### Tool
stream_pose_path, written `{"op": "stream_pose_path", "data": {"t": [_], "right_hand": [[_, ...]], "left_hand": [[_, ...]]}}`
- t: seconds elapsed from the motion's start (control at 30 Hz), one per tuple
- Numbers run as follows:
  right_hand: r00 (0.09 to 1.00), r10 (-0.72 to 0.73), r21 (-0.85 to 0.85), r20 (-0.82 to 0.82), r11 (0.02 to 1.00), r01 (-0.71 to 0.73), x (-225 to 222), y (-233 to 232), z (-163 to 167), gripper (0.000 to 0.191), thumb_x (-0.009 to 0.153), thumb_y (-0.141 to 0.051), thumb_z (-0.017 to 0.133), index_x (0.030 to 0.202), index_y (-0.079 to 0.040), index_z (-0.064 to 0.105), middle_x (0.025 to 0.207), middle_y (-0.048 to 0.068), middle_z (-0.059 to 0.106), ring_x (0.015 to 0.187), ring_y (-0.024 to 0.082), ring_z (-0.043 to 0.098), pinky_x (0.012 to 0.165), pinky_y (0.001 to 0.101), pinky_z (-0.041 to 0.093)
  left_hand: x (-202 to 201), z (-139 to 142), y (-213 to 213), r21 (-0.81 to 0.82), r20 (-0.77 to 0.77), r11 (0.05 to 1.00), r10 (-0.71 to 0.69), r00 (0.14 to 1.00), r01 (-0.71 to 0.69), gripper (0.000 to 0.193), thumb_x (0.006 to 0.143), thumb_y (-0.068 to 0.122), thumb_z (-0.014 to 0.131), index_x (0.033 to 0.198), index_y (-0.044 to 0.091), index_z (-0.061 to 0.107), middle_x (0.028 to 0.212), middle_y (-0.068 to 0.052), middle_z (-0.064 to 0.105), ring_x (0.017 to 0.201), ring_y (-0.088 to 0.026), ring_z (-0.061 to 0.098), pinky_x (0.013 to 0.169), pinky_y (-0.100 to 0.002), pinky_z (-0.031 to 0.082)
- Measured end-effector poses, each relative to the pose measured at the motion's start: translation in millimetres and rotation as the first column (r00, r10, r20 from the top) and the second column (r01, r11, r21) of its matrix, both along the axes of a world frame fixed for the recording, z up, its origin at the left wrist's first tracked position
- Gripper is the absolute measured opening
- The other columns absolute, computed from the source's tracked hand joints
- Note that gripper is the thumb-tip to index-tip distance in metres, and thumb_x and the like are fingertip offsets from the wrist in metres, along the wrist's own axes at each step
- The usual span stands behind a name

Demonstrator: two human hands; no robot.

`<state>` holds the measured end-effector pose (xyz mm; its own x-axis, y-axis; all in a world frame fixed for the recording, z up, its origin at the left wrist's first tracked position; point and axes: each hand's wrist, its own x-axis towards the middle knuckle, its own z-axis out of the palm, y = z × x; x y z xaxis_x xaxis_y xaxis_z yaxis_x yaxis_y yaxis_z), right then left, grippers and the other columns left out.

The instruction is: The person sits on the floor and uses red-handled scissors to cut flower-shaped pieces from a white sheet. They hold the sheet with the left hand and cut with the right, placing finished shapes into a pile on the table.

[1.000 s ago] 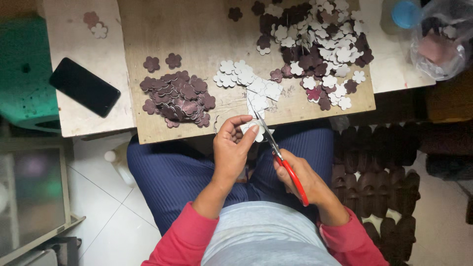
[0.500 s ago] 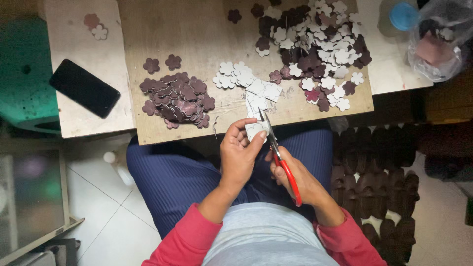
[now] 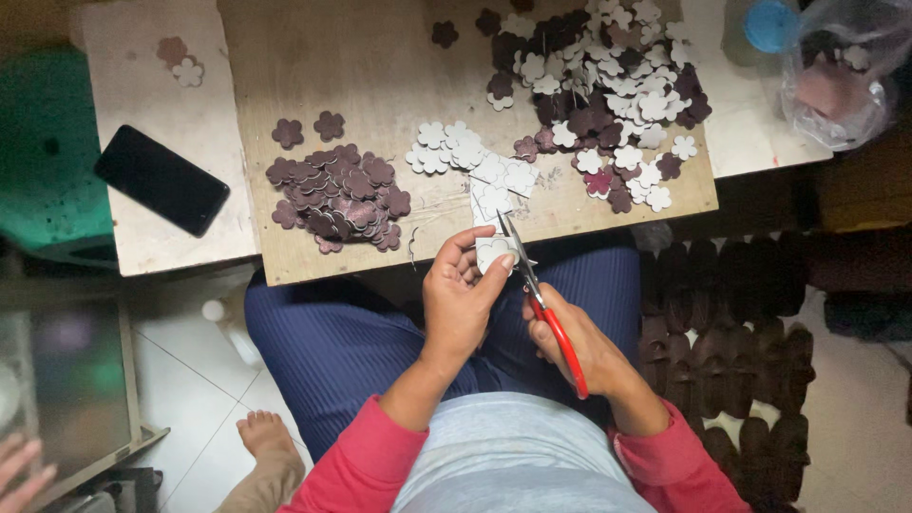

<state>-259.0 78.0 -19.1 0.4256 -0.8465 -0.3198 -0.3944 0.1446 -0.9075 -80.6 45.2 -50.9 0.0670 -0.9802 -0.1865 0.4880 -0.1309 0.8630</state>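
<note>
My left hand pinches a small white paper piece over my lap, just below the front edge of the wooden board. My right hand grips red-handled scissors, whose blades meet the paper piece. On the board lie a pile of dark maroon flower cutouts, a small cluster of white flower cutouts, and a big mixed heap of white and maroon flowers at the upper right.
A black phone lies on the white table at left. A clear plastic bag and a blue lid sit at the upper right. A green seat stands far left; a dark mat covers the floor on the right.
Both hands have shifted slightly up toward the board edge. The paper piece has turned in my left fingers and the scissors keep working along it.
</note>
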Motion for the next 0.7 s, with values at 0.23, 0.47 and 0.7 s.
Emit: {"op": "stream_pose_path", "data": {"t": [0.23, 0.47, 0.7], "right_hand": [[0.999, -0.051, -0.061, -0.002, 0.997, 0.051, 0, -6, 26, 0.054, 0.098, -0.06, 0.046, 0.104, -0.007, 0.05, 0.066, 0.003, 0.052, 0.054, 0.014, 0.057, 0.051, 0.0305, 0.049], [0.992, -0.125, -0.055, 0.021, 0.991, 0.126, -8, -2, 35, 0.051, 0.099, -0.057, 0.047, 0.105, -0.006, 0.049, 0.064, 0.003, 0.049, 0.053, 0.014, 0.051, 0.05, 0.0312, 0.045], [0.992, -0.108, -0.203, 0.062, 0.972, 0.118, -23, -4, 43, 0.042, 0.106, -0.042, 0.049, 0.116, -0.001, 0.048, 0.073, 0.004, 0.049, 0.063, 0.015, 0.049, 0.061, 0.0304, 0.045]], "left_hand": [[-2, 24, -14, -0.023, -0.003, 0.998, -0.053, 0.999, 0.053, 0.04, 0.095, -0.004, 0.07, 0.132, -0.004, 0.056, 0.113, -0.013, 0.069, 0.1, -0.012, 0.067, 0.089, -0.024, 0.055], [-24, 32, -19, -0.013, -0.123, 0.998, -0.055, 0.991, 0.054, 0.036, 0.095, -0.004, 0.066, 0.129, -0.006, 0.053, 0.115, -0.014, 0.067, 0.101, -0.015, 0.068, 0.091, -0.028, 0.058], [-36, 40, -23, 0.023, -0.06, 0.992, -0.125, 0.99, 0.127, 0.032, 0.094, -0.006, 0.068, 0.123, -0.006, 0.057, 0.109, -0.013, 0.069, 0.093, -0.014, 0.067, 0.084, -0.026, 0.056]]}}
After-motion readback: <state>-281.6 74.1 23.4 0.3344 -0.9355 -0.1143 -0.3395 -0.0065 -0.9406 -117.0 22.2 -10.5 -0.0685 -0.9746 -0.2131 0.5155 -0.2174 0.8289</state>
